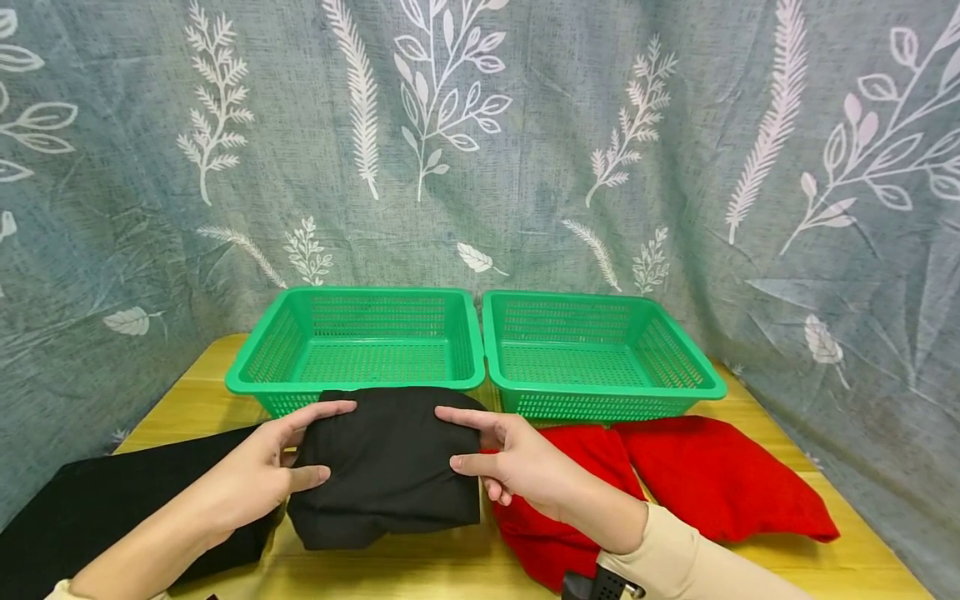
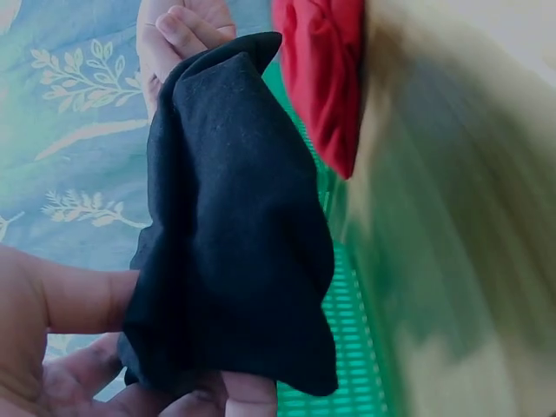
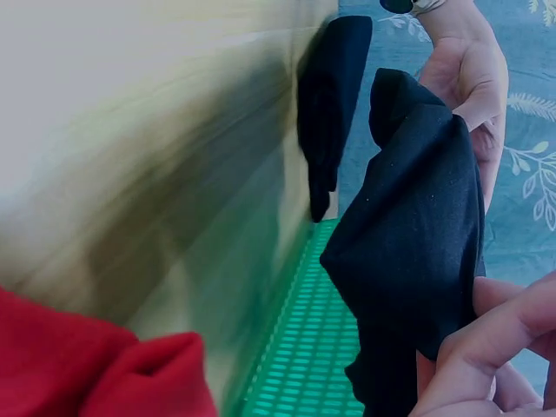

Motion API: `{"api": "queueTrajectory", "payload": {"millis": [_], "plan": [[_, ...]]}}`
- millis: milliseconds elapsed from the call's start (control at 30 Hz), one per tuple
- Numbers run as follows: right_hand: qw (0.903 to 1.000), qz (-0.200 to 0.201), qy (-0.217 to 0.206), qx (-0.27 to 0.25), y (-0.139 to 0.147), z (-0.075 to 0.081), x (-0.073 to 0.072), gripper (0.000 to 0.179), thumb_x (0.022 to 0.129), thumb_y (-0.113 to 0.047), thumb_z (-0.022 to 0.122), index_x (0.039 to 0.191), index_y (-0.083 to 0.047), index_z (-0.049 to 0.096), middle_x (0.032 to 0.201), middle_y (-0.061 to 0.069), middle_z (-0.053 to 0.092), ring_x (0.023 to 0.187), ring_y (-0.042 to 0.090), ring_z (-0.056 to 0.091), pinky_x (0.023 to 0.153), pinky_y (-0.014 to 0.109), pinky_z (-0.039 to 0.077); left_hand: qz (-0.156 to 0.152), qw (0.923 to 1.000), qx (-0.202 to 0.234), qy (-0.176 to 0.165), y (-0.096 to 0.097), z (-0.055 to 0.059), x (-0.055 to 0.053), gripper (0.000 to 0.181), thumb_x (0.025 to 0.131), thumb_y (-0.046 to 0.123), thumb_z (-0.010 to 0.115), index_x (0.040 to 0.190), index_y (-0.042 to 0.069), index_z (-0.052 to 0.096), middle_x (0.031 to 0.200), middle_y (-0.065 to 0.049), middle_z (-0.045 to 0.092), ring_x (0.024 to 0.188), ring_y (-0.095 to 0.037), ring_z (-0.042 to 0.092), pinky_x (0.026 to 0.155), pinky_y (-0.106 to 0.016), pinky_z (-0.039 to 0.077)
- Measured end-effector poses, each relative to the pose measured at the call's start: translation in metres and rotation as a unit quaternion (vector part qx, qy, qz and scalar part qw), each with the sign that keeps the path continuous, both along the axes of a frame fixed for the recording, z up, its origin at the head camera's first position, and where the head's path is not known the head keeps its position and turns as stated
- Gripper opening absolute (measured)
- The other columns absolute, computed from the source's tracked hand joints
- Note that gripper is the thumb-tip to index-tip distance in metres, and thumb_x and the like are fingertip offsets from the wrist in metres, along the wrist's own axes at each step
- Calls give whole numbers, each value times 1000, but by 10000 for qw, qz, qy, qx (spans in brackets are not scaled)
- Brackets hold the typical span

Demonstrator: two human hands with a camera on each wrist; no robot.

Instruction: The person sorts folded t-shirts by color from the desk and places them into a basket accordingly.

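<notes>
One dark black flat cloth (image 1: pixel 135 487) lies beyond and left of the left forearm on the yellow wood-grained table (image 1: pixel 360 575). The left hand (image 1: pixel 258 475) pinches one side of a loosely folded, matte black cloth bundle (image 1: pixel 390 467), raised between both hands, its lower edge uneven; a rectangular green perforated plastic basket (image 1: pixel 277 387) stands behind. The right hand (image 1: pixel 517 458) pinches the opposite side, with a matching green basket (image 1: pixel 600 404) farther off. Soft, creased red fabric (image 1: pixel 720 483) spreads beneath and right of the right forearm.

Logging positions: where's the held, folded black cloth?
In the head view, the folded black cloth is left of centre, between the left hand and right hand, in front of the left green plastic basket.
</notes>
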State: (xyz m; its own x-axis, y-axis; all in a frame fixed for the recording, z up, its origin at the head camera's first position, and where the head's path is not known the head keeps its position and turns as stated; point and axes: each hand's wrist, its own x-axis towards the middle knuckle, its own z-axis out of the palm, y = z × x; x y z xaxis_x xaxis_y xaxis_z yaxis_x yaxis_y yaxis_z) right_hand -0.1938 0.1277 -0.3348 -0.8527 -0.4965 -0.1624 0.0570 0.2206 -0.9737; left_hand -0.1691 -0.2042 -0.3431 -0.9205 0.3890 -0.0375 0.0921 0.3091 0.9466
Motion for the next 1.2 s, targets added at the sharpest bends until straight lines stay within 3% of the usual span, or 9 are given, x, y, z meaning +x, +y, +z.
{"api": "queueTrajectory", "payload": {"millis": [133,433,633,867,1067,1200], "plan": [[10000,9,82,38,2,9,0,62,99,-12,77,156,-29,59,83,5,52,49,11,47,51,21,45,-73,9998,9,163,-1,9,-2,74,100,3,71,166,20,41,159,-21,54,133,-31,65,96,-28,59],[9993,94,366,77,-2,32,-13,62,100,-13,76,157,-30,57,118,15,69,53,13,43,53,23,41,-90,9974,-131,709,-8,32,-11,73,101,6,71,166,23,41,158,-20,53,127,-30,67,93,-31,61],[9991,121,410,27,-7,35,-28,61,101,-11,75,157,-30,58,124,14,72,52,15,43,53,24,40,-50,9964,-238,809,-12,39,-21,73,102,7,70,166,22,41,154,-19,57,127,-30,66,92,-31,61],[9986,172,476,139,-12,38,-46,61,101,-13,75,155,-36,58,130,12,71,55,17,40,54,26,31,1,9963,-333,791,-18,46,-33,73,102,9,71,166,25,41,154,-18,57,129,-29,64,94,-32,61],[9970,74,690,346,-15,43,-62,60,101,-14,75,154,-38,59,121,12,68,55,16,43,54,26,36,18,9950,-444,898,-20,53,-50,72,102,10,70,166,28,42,150,-18,60,129,-24,65,96,-33,59],[9957,46,822,428,-17,46,-73,59,102,-15,75,154,-38,59,102,9,63,55,16,43,55,27,35,1,9947,-431,938,-22,55,-63,71,103,8,69,166,26,42,153,-19,58,131,-26,65,98,-34,59]]}}
